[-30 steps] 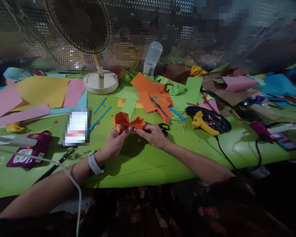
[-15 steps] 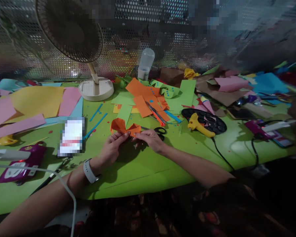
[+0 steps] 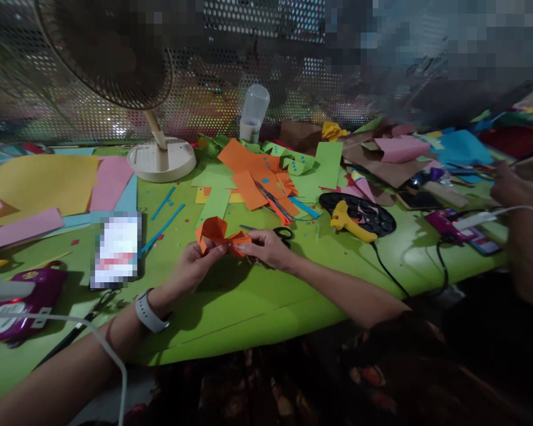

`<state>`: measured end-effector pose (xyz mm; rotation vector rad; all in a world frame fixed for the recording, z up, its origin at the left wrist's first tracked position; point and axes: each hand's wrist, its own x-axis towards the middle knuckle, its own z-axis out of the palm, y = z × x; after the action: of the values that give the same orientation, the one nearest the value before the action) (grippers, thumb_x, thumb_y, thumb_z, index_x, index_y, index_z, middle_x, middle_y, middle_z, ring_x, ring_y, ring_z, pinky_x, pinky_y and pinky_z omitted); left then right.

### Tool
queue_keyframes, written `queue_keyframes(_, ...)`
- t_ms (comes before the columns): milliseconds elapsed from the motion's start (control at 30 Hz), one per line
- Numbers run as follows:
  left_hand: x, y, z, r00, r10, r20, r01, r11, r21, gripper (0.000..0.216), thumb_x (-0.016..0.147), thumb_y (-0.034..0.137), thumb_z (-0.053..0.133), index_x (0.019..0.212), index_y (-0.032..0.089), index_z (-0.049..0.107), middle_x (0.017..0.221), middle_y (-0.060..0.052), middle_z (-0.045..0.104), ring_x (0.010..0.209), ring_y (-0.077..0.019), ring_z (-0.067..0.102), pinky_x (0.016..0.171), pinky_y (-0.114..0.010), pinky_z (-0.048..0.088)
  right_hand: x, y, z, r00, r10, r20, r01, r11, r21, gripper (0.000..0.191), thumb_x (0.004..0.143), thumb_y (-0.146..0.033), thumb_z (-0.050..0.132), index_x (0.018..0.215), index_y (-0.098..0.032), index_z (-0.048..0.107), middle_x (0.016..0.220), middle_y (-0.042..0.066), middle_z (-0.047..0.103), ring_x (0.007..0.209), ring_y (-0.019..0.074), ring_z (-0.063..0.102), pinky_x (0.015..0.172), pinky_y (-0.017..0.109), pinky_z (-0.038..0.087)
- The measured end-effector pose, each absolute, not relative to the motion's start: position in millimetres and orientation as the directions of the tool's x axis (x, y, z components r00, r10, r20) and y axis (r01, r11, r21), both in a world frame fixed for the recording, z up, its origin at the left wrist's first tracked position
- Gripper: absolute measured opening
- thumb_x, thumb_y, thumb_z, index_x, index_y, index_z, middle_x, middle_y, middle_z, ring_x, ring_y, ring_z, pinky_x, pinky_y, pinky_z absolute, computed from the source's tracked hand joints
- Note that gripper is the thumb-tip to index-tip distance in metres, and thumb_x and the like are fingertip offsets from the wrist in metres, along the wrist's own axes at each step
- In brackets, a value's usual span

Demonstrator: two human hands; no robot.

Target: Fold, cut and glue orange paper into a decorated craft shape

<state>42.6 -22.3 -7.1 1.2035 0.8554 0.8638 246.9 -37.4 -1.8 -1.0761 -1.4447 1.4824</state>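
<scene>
Between my two hands is a folded piece of orange paper (image 3: 214, 229), its left part standing up in a curved loop. My left hand (image 3: 201, 260) pinches it at the lower middle with thumb and fingers. The fingertips of my right hand (image 3: 269, 248) are closed on its right part, close to the left thumb. Just behind the right hand lie black-handled scissors (image 3: 283, 234), partly covered by that hand. Farther back, orange paper sheets (image 3: 249, 189) overlap green ones, with another pair of scissors (image 3: 275, 203) on top.
A yellow glue gun (image 3: 350, 222) rests on a black palette tray (image 3: 384, 216) at right. A fan (image 3: 162, 160) and a bottle (image 3: 255, 106) stand behind. At left are a phone (image 3: 118, 248) and a purple device (image 3: 35, 296). Another person's hand (image 3: 517, 189) is at far right.
My view has swung slightly right, so things sit farther left. The orange paper has turned a little in my hands, its left loop now more upright. Another person's hand has come into view at right.
</scene>
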Motion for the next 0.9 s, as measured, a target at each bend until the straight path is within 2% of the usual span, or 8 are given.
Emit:
queue_keyframes(100, 44.0, -21.4, -2.7, 0.447, 0.886, -0.125, -0.12, 0.198, 0.973, 0.018, 0.076, 0.034, 0.078, 0.072, 0.017, 0.074, 0.066, -0.002, 0.07, 0.061, -0.0125, 0.061, 0.056, -0.021, 0.047, 247.1, -37.4, -1.9, -0.359, 0.932, -0.056, 0.032, -0.047, -0.998, 0.029, 0.077, -0.044, 0.07, 0.073, -0.015, 0.065, 0.051, -0.005, 0.056, 0.04, 0.0054, 0.044, 0.039, 0.018, 0.036)
queue_keyframes(267, 46.8, -19.3, 0.4, 0.501, 0.85, -0.161, -0.209, 0.3, 0.931, 0.022, 0.072, 0.032, 0.081, 0.086, 0.017, 0.076, 0.081, -0.004, 0.074, 0.072, -0.0138, 0.066, 0.071, -0.023, 0.053, 244.2, -41.8, -3.4, -0.35, 0.937, -0.018, 0.022, -0.011, -1.0, 0.031, 0.08, -0.047, 0.067, 0.079, -0.016, 0.065, 0.055, -0.005, 0.057, 0.04, 0.0047, 0.043, 0.038, 0.018, 0.035)
queue_keyframes(467, 48.2, -20.6, -5.3, 0.562, 0.812, -0.159, -0.15, 0.289, 0.946, 0.035, 0.067, 0.023, 0.085, 0.099, 0.019, 0.072, 0.08, -0.002, 0.073, 0.07, -0.0129, 0.067, 0.069, -0.022, 0.052, 242.7, -44.3, -1.7, -0.308, 0.951, 0.003, 0.047, 0.019, -0.999, 0.038, 0.079, -0.055, 0.067, 0.075, -0.017, 0.061, 0.052, -0.007, 0.05, 0.04, 0.0055, 0.044, 0.037, 0.018, 0.036)
queue_keyframes(667, 47.3, -21.9, -8.7, 0.577, 0.804, -0.144, -0.176, 0.295, 0.939, 0.028, 0.074, 0.025, 0.08, 0.099, 0.017, 0.069, 0.086, -0.004, 0.073, 0.075, -0.0121, 0.067, 0.071, -0.022, 0.052, 243.7, -45.3, -2.7, -0.307, 0.952, -0.004, 0.057, 0.014, -0.998, 0.037, 0.082, -0.054, 0.065, 0.075, -0.018, 0.061, 0.056, -0.005, 0.055, 0.039, 0.0054, 0.046, 0.036, 0.019, 0.038)
queue_keyframes(800, 45.9, -20.2, -7.2, 0.581, 0.802, -0.139, -0.156, 0.277, 0.948, 0.022, 0.075, 0.025, 0.08, 0.092, 0.016, 0.069, 0.082, -0.003, 0.072, 0.073, -0.0104, 0.066, 0.071, -0.021, 0.051, 242.2, -45.5, -5.4, -0.295, 0.955, -0.028, 0.053, -0.012, -0.999, 0.039, 0.081, -0.055, 0.066, 0.072, -0.018, 0.059, 0.052, -0.006, 0.052, 0.036, 0.0053, 0.045, 0.034, 0.018, 0.037)
queue_keyframes(900, 46.4, -18.7, -6.2, 0.593, 0.794, -0.13, -0.143, 0.263, 0.954, 0.025, 0.075, 0.027, 0.079, 0.094, 0.015, 0.069, 0.082, -0.004, 0.072, 0.073, -0.0118, 0.066, 0.072, -0.023, 0.052, 240.7, -45.9, -4.8, -0.302, 0.951, -0.067, 0.041, -0.057, -0.998, 0.04, 0.08, -0.056, 0.067, 0.073, -0.017, 0.059, 0.051, -0.007, 0.052, 0.036, 0.0068, 0.051, 0.033, 0.018, 0.037)
